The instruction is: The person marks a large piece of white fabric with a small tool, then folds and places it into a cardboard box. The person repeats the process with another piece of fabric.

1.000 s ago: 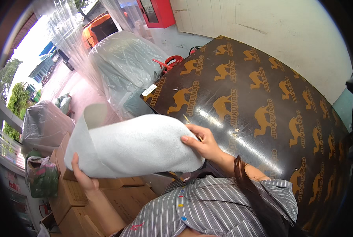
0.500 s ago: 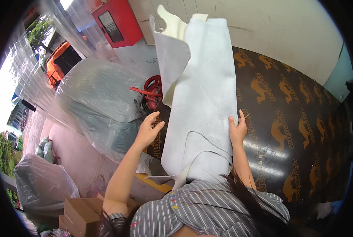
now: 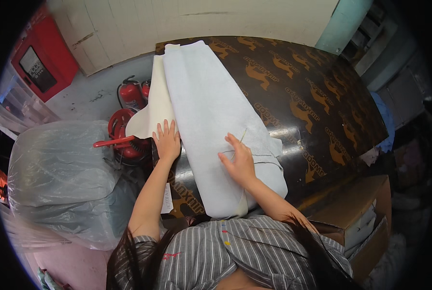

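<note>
On pale sheet, splayed left fingers

Sheet on table, fire extinguishers to its left

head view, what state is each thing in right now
white sheet, folded in layers, lying on the table
table, partly covered
left hand, spread, palm down by the sheet's cream flap
right hand, over the sheet, thumb and fingers apart
red cabinet, door shut
cardboard box, top open
plastic cover, draped over something bulky
</note>
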Motion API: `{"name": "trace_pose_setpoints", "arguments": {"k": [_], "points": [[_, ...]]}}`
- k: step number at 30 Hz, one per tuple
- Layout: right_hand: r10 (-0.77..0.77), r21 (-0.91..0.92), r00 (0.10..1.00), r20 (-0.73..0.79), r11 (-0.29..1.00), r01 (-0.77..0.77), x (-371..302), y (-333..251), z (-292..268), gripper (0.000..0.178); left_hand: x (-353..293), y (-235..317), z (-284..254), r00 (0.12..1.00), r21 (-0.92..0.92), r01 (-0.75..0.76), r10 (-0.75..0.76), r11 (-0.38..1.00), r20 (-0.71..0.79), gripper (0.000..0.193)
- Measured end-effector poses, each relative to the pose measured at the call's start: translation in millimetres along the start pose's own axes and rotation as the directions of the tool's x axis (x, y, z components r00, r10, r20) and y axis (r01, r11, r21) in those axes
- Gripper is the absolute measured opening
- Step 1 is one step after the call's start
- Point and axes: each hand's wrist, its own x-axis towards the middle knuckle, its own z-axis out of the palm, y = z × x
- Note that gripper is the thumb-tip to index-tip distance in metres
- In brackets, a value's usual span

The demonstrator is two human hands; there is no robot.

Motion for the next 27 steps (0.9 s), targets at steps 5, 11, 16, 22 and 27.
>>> {"name": "trace_pose_setpoints", "arguments": {"k": [5,11,16,22,27], "points": [[0.053,-0.403,0.965,0.258,0.913,0.057,-68,-56,56,0.096,2,17,-2,0.998,-0.093,-0.008,0.014,0.996,0.065,0.052],[0.321,-0.407,0.886,0.336,0.897,-0.170,-30,-55,-1,0.069,-5,15,0,0.999,-0.176,-0.034,0.036,0.984,0.009,0.053],[0.328,-0.353,0.945,-0.020,0.882,-0.313,52,-44,-146,0.039,-2,1,-3,1.000,-0.178,-0.027,0.029,0.984,0.010,0.054],[0.485,-0.720,0.791,-0.372,0.388,-0.576,79,30,-321,0.035,-4,13,-5,0.998,-0.228,-0.051,0.055,0.972,0.012,0.056],[0.521,-0.898,0.732,-0.439,-0.264,-0.351,110,96,-310,0.022,-3,19,-10,0.999,-0.188,-0.032,0.035,0.982,0.012,0.056]]}}
